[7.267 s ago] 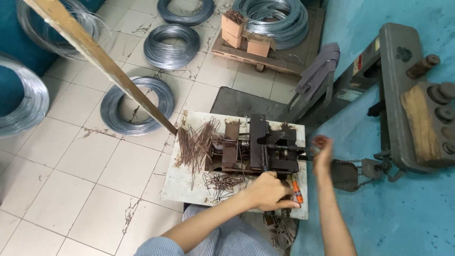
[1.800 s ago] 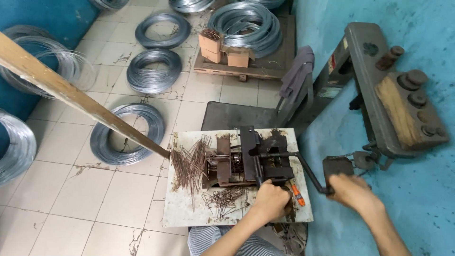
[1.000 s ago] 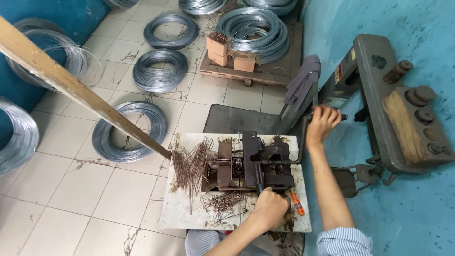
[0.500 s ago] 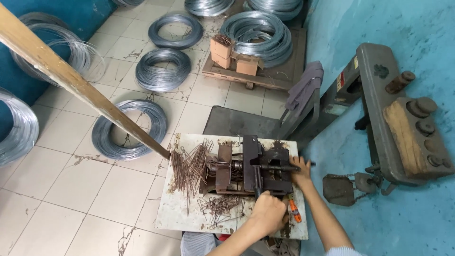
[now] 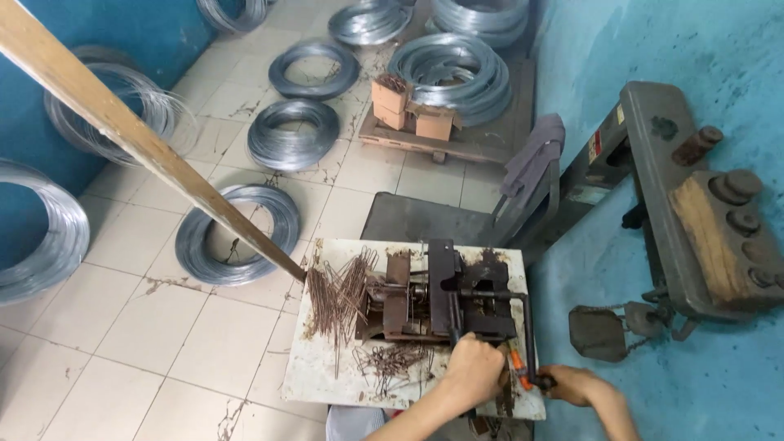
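Left hand [image 5: 472, 374] fisted at the near edge of the bender [image 5: 437, 296], closed on something at its front, though what exactly stays hidden under the knuckles. Right hand [image 5: 576, 384] wrapped around the end of the crank [image 5: 527, 335], down at the board's near right corner. Hands apart, one each side of an orange-handled tool [image 5: 518, 371] lying between them.

Bender sitting dark and rusty in the middle of a white board [image 5: 327, 367]. Straight wire pieces [image 5: 336, 294] fanned out just left of the bender, a tangle of bent pieces [image 5: 392, 359] in front of it, near the left hand.

Wooden pole [image 5: 139, 139] slanting in from top left, tip meeting the board's far left corner. Wire coils [image 5: 237, 233] scattered over the tiled floor beyond. Grey machine [image 5: 694, 220] against the blue wall on the right, well apart from both hands.
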